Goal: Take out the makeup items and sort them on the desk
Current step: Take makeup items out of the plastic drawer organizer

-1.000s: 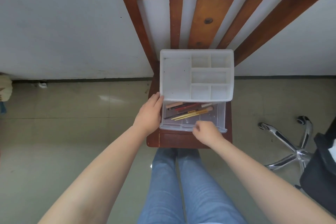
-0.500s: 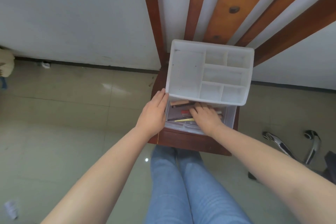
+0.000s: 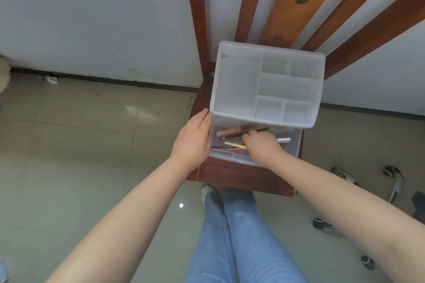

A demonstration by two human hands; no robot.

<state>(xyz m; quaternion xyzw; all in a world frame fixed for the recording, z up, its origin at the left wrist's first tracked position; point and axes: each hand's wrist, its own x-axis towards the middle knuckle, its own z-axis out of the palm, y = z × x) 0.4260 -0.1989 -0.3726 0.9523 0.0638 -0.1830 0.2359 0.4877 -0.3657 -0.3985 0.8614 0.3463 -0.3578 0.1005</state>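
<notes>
Glossy tiled floor, left hand [image 3: 192, 142] flat against frosted plastic organizer [image 3: 266, 82], right hand [image 3: 262, 146] fingers curled around slim makeup sticks [image 3: 232, 132]

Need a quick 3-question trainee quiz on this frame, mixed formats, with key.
1. True or false: the compartments on top of the white plastic organizer box hold makeup items.
2. Which hand is inside the clear pull-out drawer? A) left hand B) right hand C) both
3. Fill in: the organizer stands on the seat of a dark red wooden ____.

Key:
1. False; they look empty, and the pencils and brushes lie in the drawer.
2. B; its fingers curl around the items, while the left hand rests flat against the box's side.
3. chair
</notes>
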